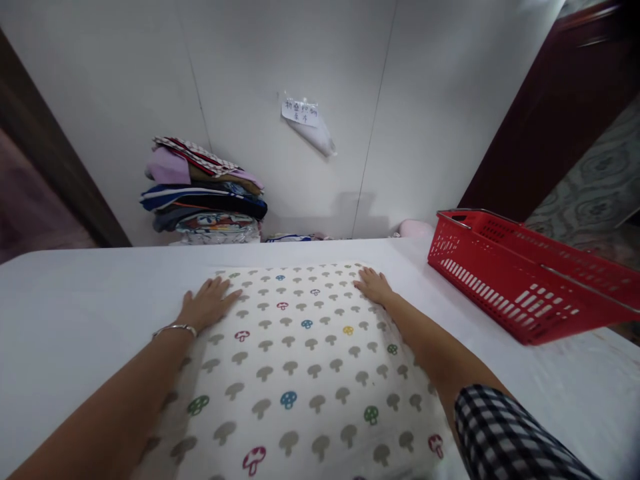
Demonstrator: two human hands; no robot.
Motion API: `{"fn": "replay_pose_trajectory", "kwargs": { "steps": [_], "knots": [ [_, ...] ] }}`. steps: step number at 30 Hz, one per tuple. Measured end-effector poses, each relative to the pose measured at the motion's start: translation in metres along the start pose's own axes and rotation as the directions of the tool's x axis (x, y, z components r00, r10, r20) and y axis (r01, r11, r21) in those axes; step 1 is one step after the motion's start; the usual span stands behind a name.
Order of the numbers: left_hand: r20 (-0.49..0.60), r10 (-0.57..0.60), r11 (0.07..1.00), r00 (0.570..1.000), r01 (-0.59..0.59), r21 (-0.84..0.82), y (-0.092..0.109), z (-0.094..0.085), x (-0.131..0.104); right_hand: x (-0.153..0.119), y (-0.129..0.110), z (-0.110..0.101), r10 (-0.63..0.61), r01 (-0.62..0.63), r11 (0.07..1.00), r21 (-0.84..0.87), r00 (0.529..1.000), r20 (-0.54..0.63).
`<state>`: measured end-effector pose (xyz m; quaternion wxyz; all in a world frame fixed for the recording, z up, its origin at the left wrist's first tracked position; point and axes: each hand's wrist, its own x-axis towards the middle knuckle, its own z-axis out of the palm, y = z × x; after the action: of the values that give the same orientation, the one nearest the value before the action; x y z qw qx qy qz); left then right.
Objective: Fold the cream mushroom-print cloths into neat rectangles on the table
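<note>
A white cloth (300, 360) printed with grey and coloured mushrooms lies spread on the white table (85, 300). My left hand (206, 305) rests on the cloth's far left corner area, fingers apart, palm down, with a bracelet at the wrist. At the far right corner, my right hand (374, 287) lies flat with its fingers spread. Neither hand grips anything. The near edge of the cloth runs out of view at the bottom.
A red plastic basket (505, 280) stands on the table at the right. Behind the table's far edge, a stack of folded clothes (207, 193) is at the left and something pink (416, 229) at the right. A paper note (300, 112) hangs on the wall.
</note>
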<state>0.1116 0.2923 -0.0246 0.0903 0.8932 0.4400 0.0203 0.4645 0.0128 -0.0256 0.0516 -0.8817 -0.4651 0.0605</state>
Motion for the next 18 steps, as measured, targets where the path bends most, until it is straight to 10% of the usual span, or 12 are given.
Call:
{"fn": "replay_pose_trajectory", "kwargs": {
  "steps": [7, 18],
  "knots": [
    [-0.007, 0.226, 0.971, 0.974, -0.225, 0.081, -0.006, 0.019, -0.09, -0.086, 0.021, 0.014, -0.076, 0.076, 0.997, -0.019, 0.997, -0.004],
    [-0.058, 0.102, 0.991, 0.993, -0.106, -0.085, 0.011, -0.008, -0.175, -0.137, 0.049, 0.004, 0.046, -0.024, 0.988, 0.151, 0.989, -0.143]
  ]
}}
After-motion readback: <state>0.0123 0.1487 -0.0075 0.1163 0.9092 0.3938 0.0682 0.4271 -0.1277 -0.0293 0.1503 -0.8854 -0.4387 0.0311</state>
